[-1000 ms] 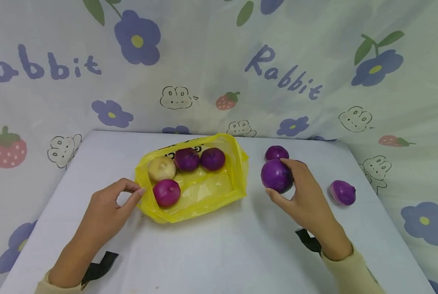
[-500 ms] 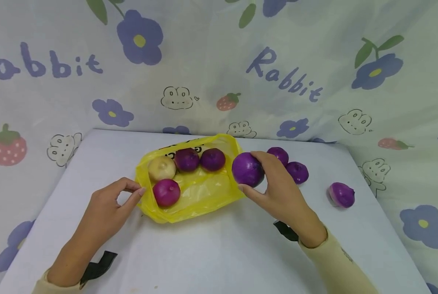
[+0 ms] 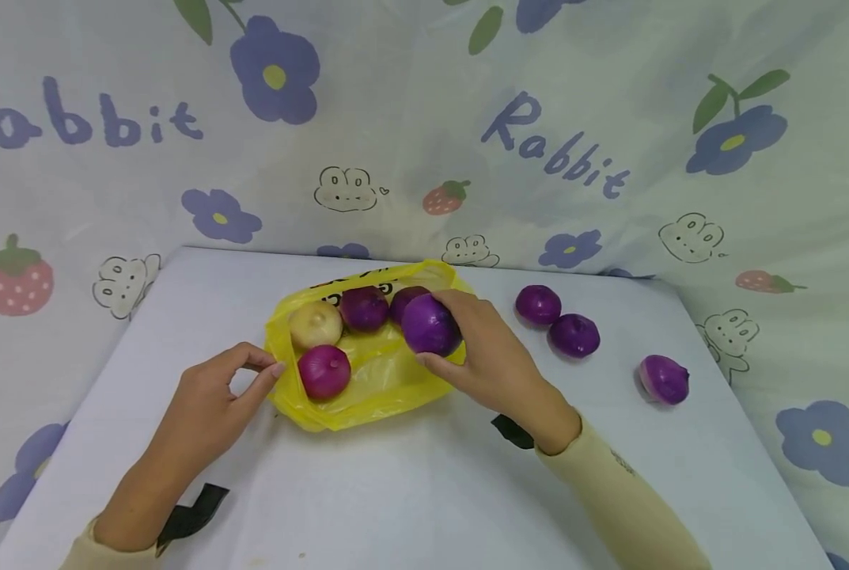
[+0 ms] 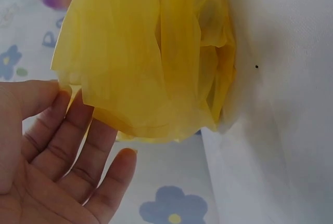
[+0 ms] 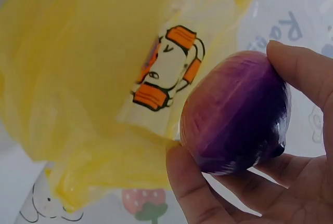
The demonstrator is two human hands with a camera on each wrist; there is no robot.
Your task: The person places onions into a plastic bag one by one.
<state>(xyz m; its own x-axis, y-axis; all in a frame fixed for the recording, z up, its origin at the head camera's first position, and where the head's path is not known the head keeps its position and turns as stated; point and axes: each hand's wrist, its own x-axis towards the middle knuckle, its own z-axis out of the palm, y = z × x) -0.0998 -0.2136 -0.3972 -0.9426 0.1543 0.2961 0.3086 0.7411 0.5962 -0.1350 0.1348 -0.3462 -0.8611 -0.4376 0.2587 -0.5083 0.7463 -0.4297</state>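
Observation:
A yellow plastic bag lies with its mouth spread on the table. My left hand pinches its left rim between thumb and index finger; the left wrist view shows the bag's side by the fingers. Inside sit a pale onion, a pinkish-red onion and two dark purple ones, the right one partly covered. Over the bag's right part, my right hand grips a purple onion between thumb and fingers. In the right wrist view, this onion appears beside the bag's printed cartoon.
Right of the bag, two purple onions, one farther back and one nearer, lie close together. Another purple onion with a paler side lies near the table's right edge. A patterned cloth hangs behind the white table.
My right hand has carried the purple onion leftward, from beside the onions on the right to above the bag. My left hand has stayed at the bag's left rim.

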